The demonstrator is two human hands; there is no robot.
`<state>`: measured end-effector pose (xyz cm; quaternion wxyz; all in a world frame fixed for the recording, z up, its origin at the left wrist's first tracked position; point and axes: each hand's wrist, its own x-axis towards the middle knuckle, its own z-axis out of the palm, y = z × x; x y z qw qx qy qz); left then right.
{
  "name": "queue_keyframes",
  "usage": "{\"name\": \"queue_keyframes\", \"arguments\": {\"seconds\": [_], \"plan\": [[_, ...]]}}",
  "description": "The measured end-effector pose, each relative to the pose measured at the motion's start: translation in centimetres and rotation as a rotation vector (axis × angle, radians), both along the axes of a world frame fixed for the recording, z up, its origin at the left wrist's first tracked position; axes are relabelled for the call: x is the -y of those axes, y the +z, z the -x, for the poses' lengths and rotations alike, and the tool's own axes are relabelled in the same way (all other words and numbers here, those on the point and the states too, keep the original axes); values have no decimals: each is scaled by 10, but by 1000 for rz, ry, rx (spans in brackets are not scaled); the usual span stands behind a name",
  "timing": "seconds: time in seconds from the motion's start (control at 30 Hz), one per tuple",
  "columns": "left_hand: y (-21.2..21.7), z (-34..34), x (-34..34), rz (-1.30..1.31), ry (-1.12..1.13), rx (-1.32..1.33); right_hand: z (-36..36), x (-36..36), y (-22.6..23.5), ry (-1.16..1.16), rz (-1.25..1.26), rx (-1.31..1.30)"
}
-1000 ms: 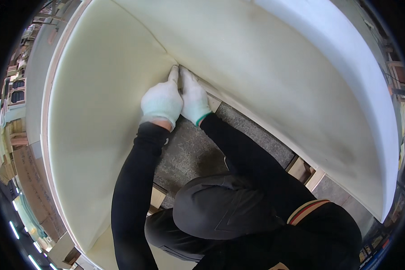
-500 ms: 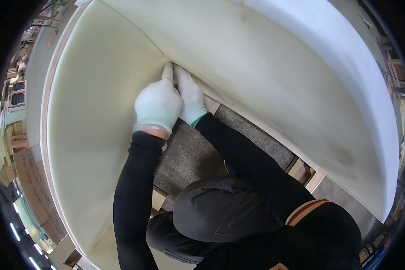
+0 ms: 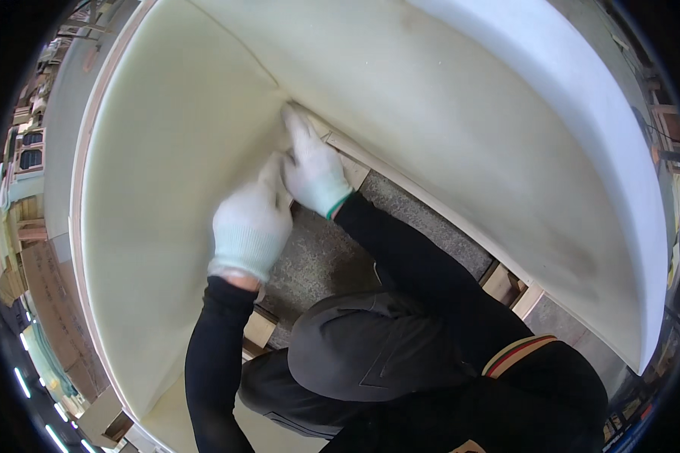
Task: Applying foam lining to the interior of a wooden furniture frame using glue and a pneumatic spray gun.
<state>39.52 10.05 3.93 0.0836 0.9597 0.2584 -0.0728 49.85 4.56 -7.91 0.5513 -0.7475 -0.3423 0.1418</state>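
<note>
Both my hands wear white knit gloves at the inner corner of a large curved frame covered in cream foam. My right hand [image 3: 313, 162] has its index finger stretched along the lower foam edge, the tip at the corner. Its thumb side lies close to my left hand [image 3: 251, 219], which is beside the left foam panel [image 3: 151, 196]. The left fingers point up toward the right hand and are smeared by motion, so their grip is unclear. A thin seam [image 3: 242, 45] runs from the corner up between the left panel and the right foam panel [image 3: 446, 121].
A pale wooden rail [image 3: 412, 189] runs under the right panel's lower edge. My bent knee [image 3: 340, 347] is over the grey floor [image 3: 317, 249], near wooden blocks [image 3: 258, 328]. A white padded rim [image 3: 619, 151] curves along the right. Cardboard [image 3: 57, 317] leans at the left.
My left hand has pulled away from the corner, down and to the left. My right hand stays close to the corner, and its index finger now shows more plainly.
</note>
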Motion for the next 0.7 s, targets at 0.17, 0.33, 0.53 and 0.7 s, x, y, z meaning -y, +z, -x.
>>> {"name": "queue_keyframes", "arguments": {"seconds": [0.17,0.33,0.53,0.7], "plan": [[-7,44,-1,71,43,-100,23,19,-28,-79,84,-38],[-18,46,3,103,43,-16,-7,-11,-43,-113,213,-165],[-20,61,-6,128,71,8,18,-1,-34,-79,220,-174],[-32,57,3,222,12,37,15,6,-63,-116,165,146]]}}
